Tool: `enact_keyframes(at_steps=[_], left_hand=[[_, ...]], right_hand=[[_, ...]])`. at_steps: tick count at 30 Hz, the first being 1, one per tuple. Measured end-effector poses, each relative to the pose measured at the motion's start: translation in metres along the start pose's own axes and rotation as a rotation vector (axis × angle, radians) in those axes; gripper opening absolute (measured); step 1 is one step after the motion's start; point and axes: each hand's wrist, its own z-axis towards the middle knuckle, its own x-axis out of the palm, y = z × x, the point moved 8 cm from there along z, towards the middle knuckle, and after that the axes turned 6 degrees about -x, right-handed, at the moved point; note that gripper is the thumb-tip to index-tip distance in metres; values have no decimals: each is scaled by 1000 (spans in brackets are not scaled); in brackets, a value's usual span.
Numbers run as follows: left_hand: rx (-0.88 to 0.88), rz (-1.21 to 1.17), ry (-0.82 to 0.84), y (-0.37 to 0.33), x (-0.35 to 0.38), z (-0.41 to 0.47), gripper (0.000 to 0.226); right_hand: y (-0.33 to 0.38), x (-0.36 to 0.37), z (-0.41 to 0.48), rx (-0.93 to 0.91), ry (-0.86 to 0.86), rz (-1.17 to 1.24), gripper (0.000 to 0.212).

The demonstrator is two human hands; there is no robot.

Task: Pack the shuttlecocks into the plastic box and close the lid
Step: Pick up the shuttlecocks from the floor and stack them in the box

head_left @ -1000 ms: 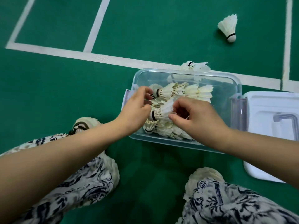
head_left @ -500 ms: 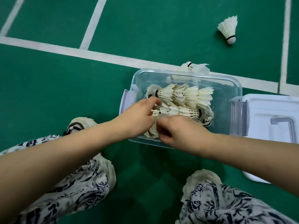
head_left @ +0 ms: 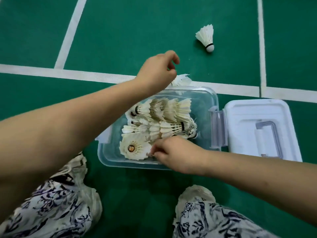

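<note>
right hand grip: the right hand [head_left: 175, 153] has curled fingertips [head_left: 153, 153] pinching the feather edge of the near shuttlecock [head_left: 134, 148], which lies inside the plastic box against its near wall with the skirt facing up.
left hand grip: the left hand [head_left: 157, 71] is past the box's far rim with its fingers curled right over the rear shuttlecock [head_left: 182, 80]. Cannot tell whether it is grasping it or only closing on it.
plastic box: the plastic box [head_left: 214, 100] is clear, sits on the green court floor [head_left: 137, 31] and is open on top.
packed shuttlecocks: the nested rows [head_left: 169, 115] lie on their sides and fill the box's middle and far part.
loose shuttlecocks: the rear shuttlecock is just behind the box's far rim. The far shuttlecock [head_left: 205, 37] is well beyond the box, toward its far right, cork down.
lid: the white lid [head_left: 248, 115] lies flat just right of the box and is not on it.
step: packing, judged about midway. Two shuttlecocks are outside the box and the lid is off.
next move: likely needs a firm pinch on the rear shuttlecock, a lift over the far rim and a drop into the box, with the right hand steadying the near stack.
risk: the feathers may snag on the rim.
</note>
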Motion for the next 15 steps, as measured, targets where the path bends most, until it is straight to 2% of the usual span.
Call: enact_keyframes(at_steps=[3, 6, 11, 15], left_hand=[[-46, 144, 125, 4, 22, 37, 41], [-191, 134, 255, 23, 37, 61, 57], [-319, 93, 441, 36, 67, 72, 83], [-331, 174, 509, 45, 90, 76, 92]], right_hand=[[-5, -17, -10, -9, -110, 69, 23], [-8, -26, -17, -11, -162, 109, 24], [-12, -28, -19, -9, -157, 158, 22], [-8, -26, -16, -23, -138, 214, 20]])
